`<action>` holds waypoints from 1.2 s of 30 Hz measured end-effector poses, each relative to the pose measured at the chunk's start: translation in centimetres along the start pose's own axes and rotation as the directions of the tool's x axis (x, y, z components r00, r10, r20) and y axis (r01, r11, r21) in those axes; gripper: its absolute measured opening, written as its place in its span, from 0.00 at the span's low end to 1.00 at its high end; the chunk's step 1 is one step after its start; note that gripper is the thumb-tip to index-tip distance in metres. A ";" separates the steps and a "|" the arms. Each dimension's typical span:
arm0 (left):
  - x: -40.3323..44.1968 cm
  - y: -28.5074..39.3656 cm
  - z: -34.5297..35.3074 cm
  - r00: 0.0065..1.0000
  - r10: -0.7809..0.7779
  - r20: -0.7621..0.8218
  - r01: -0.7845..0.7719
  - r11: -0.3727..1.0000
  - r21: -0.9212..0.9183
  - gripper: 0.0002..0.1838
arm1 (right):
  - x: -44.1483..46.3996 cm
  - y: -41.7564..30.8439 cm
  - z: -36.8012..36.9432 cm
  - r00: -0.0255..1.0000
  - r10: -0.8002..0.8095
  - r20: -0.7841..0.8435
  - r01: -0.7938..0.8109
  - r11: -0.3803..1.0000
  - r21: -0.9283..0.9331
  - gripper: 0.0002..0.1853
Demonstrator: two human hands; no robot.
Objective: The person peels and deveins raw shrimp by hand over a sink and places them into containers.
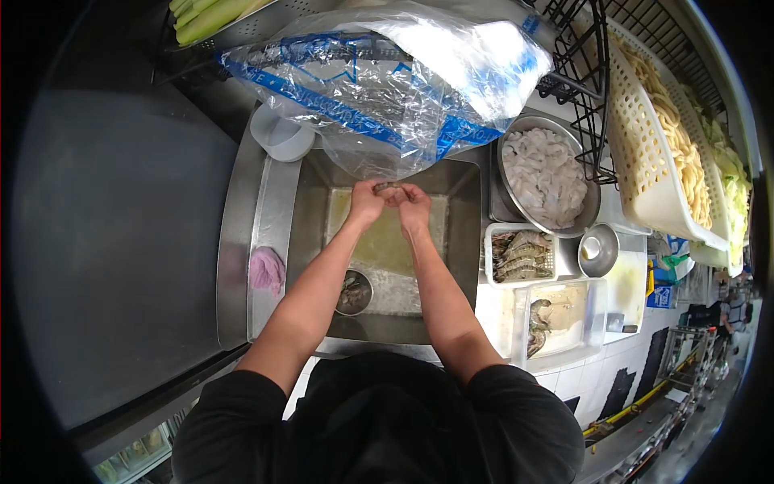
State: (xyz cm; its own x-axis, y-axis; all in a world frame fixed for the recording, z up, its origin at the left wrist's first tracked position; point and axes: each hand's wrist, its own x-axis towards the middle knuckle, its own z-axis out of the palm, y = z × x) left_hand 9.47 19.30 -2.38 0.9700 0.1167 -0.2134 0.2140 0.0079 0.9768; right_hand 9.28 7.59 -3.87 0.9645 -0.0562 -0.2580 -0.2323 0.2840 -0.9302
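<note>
Over the far part of a steel sink [465,242], my left hand [367,202] and my right hand [414,205] are close together. Both have their fingers closed on a small greyish shrimp [389,187], one at each end. Below them, a round metal strainer [355,300] with dark scraps in it sits in the sink. To the right of the sink, a white basket [521,280] holds several unpeeled shrimp [528,256]. A clear plastic tub [598,310] nearer me has a few more shrimp [538,327] along its left side. A large steel bowl [594,211] is full of pale peeled shrimp [547,177].
A big clear plastic bag [363,89] with blue print hangs over the sink's far edge. A white container [282,135] and a pink cloth [267,270] lie on the left ledge. At right are a small metal bowl [598,250] and a cream basket of noodles [645,153].
</note>
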 end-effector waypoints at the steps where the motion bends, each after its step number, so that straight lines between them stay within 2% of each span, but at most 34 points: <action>1: 0.1 -0.2 0.0 1.000 0.000 0.000 0.000 1.000 0.000 0.13 | 0.1 0.1 -0.1 1.000 -0.005 0.014 0.004 1.000 0.014 0.06; 3: 0.9 -0.2 -0.2 0.995 0.093 0.024 -0.095 0.988 0.125 0.13 | 0.9 0.1 -0.1 0.999 -0.033 0.040 0.032 0.999 0.025 0.06; 5: 1.1 -0.6 -0.3 0.997 0.072 0.026 -0.076 0.984 0.164 0.13 | 0.9 0.3 -0.3 0.997 -0.050 0.056 0.048 0.998 0.035 0.06; 7: 1.2 -0.5 -0.4 0.998 0.051 0.031 -0.057 0.978 0.201 0.13 | 0.9 0.2 -0.4 0.994 -0.085 0.073 0.087 0.996 -0.031 0.06; 9: 1.1 0.2 -0.3 0.999 0.020 0.042 -0.022 0.998 0.057 0.14 | 1.0 -0.1 -0.6 0.994 -0.061 0.096 0.062 0.998 -0.005 0.07; 11: 0.5 1.4 -0.2 0.998 0.014 0.065 -0.013 1.000 -0.012 0.14 | 0.8 -0.4 -0.9 0.992 -0.039 0.120 0.036 0.999 0.021 0.08; 13: 0.1 2.6 -0.4 0.996 0.014 0.083 -0.008 0.997 -0.076 0.14 | 0.8 -0.6 -1.5 0.954 -0.255 0.155 0.275 0.954 -0.122 0.11; 14: -0.2 3.1 -0.5 0.995 0.006 0.102 0.004 0.995 -0.103 0.15 | 0.8 -0.7 -2.0 0.954 -0.256 0.154 0.275 0.954 -0.119 0.11; 16: -0.4 3.0 -0.4 0.992 -0.003 0.124 0.020 0.991 -0.133 0.15 | 0.3 -1.8 -2.9 0.961 -0.141 0.239 0.203 0.945 -0.256 0.15; 17: -0.3 3.1 -0.4 0.989 0.033 0.144 -0.012 0.990 -0.141 0.15 | 0.1 -2.4 -3.1 0.961 -0.143 0.237 0.204 0.945 -0.257 0.15; 20: -0.6 3.6 -0.2 0.985 0.068 0.158 -0.051 0.993 -0.110 0.15 | 0.2 -2.8 -3.3 0.951 -0.167 0.261 0.234 0.939 -0.251 0.16; 22: -0.5 3.3 0.1 0.985 0.069 0.156 -0.059 0.996 -0.069 0.15 | 0.4 -2.7 -3.3 0.952 -0.179 0.248 0.198 0.979 -0.053 0.15; 26: -0.4 3.1 0.4 0.988 0.099 0.116 -0.092 0.994 -0.058 0.15 | 0.0 -2.3 -2.7 0.964 -0.176 0.201 0.189 0.981 -0.052 0.14; 28: -0.5 3.3 0.5 0.991 0.085 0.105 -0.079 0.995 -0.060 0.15 | 0.0 -1.9 -2.1 0.970 -0.186 0.157 0.181 0.982 0.049 0.13; 31: -0.6 3.6 0.3 0.993 0.062 0.105 -0.049 0.991 -0.121 0.14 | -0.3 -2.2 -1.7 0.979 -0.151 0.135 0.143 0.987 0.067 0.13; 33: -0.5 3.7 0.2 0.987 0.094 0.128 -0.086 0.994 -0.067 0.15 | -0.2 -2.4 -1.7 0.976 -0.160 0.149 0.151 0.986 0.071 0.13; 36: -0.3 3.8 0.2 0.976 0.153 0.156 -0.138 0.985 -0.106 0.16 | 0.0 -2.4 -1.9 0.974 -0.154 0.163 0.148 0.988 0.050 0.13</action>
State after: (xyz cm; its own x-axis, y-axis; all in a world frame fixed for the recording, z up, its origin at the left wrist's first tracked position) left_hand 9.98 19.11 1.36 0.9973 -0.0401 -0.0613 0.0649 0.0970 0.9932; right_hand 9.63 5.11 -2.12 0.9962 0.0576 -0.0654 -0.0804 0.3205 -0.9438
